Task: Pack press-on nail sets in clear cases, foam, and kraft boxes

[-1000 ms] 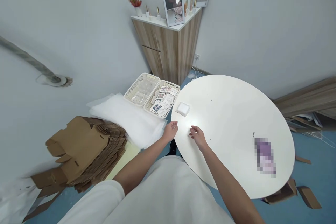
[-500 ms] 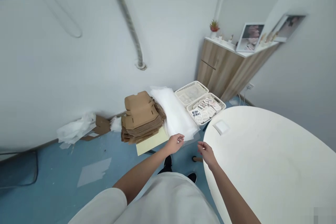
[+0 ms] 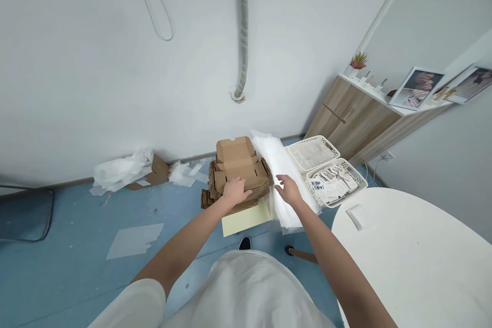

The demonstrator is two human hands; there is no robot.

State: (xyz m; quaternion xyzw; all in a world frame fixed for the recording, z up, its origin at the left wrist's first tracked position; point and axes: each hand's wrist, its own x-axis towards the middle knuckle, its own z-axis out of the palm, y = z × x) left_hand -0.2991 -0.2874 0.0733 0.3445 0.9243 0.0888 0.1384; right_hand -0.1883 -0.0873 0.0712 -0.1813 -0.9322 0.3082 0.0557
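Several flat, unfolded brown cardboard boxes [image 3: 241, 170] lie in a pile on a pale yellow board [image 3: 246, 220]. My left hand [image 3: 235, 192] is at the near side of this pile, fingers stretched out and holding nothing; whether it touches the top box I cannot tell. Over the stack of white foam sheets [image 3: 271, 149], to the right of the boxes, is my right hand [image 3: 289, 190], its fingers apart and nothing in them.
Two white baskets [image 3: 313, 152] stand right of the sheets, one full of small printed packets [image 3: 333, 184]. A round white table [image 3: 418, 251] with a small white packet [image 3: 357, 215] is at my right. Crumpled plastic [image 3: 123, 169] lies by the wall; a wooden cabinet [image 3: 357, 118] stands behind.
Both hands have moved from near the table's edge toward the cardboard pile and foam sheets, and are farther apart. My view has turned left.
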